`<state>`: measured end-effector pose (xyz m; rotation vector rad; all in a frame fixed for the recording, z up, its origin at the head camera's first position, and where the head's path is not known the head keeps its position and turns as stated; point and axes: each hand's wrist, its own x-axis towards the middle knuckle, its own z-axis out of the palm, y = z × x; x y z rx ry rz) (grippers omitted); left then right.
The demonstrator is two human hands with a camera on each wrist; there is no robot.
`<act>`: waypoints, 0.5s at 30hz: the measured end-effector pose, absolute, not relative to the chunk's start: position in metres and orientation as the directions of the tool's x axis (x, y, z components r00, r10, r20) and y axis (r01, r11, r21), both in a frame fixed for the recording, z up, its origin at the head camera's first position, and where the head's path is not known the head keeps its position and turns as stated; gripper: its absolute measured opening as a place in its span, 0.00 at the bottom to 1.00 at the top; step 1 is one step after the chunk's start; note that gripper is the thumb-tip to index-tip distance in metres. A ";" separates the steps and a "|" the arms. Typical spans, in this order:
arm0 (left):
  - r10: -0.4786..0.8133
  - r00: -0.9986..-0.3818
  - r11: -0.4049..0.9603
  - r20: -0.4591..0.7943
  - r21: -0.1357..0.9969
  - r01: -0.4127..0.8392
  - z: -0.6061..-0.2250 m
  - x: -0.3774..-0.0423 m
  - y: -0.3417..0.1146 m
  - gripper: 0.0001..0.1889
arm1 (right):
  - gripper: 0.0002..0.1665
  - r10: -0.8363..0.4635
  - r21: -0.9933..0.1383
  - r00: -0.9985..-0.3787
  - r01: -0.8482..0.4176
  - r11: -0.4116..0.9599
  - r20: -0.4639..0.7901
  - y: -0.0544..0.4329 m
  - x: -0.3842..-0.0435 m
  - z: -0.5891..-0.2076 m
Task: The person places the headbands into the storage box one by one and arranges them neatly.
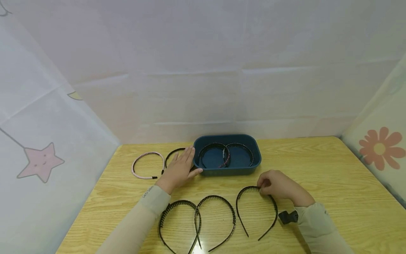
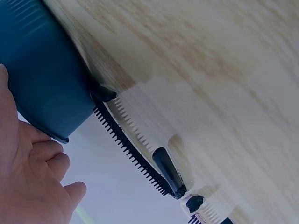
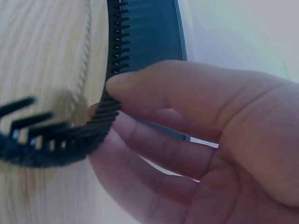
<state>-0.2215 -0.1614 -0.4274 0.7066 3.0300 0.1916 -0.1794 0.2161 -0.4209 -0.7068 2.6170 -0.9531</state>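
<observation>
Head view: nearest the camera, in front of the blue tray [image 1: 203,171], two black toothed headbands [image 1: 179,225] [image 1: 216,221] are laid overlapping, and a third headband [image 1: 256,211] is pinched at its crown by the right hand [image 1: 279,185]. The tray's left wall is touched by the flat, relaxed left hand [image 1: 179,169]. Two dark headbands [image 1: 214,155] are held inside the tray. A pink headband [image 1: 148,165] is set left of it.

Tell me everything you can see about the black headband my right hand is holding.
The headband is a thin black arc, plastic by its look, with short comb teeth along its inner edge. It lies on the wooden table, open ends toward the person, rightmost of three black ones in the near row. The right hand pinches its top between thumb and fingers.
</observation>
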 end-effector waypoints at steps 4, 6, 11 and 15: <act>0.444 -0.896 0.888 0.010 0.127 0.441 -0.428 -0.221 -0.162 0.48 | 0.07 -0.518 -0.660 -0.854 -0.361 0.659 -0.049 0.216 -0.180 -0.419; 0.447 -0.895 0.887 0.012 0.126 0.445 -0.428 -0.222 -0.162 0.48 | 0.08 -0.517 -0.656 -0.856 -0.372 0.657 -0.033 0.216 -0.180 -0.417; 0.448 -0.894 0.887 0.006 0.127 0.445 -0.429 -0.223 -0.162 0.48 | 0.08 -0.520 -0.642 -0.854 -0.413 0.646 0.026 0.216 -0.181 -0.412; 0.443 -0.896 0.888 -0.004 0.135 0.439 -0.428 -0.222 -0.162 0.48 | 0.08 -0.525 -0.624 -0.846 -0.459 0.633 0.091 0.217 -0.181 -0.409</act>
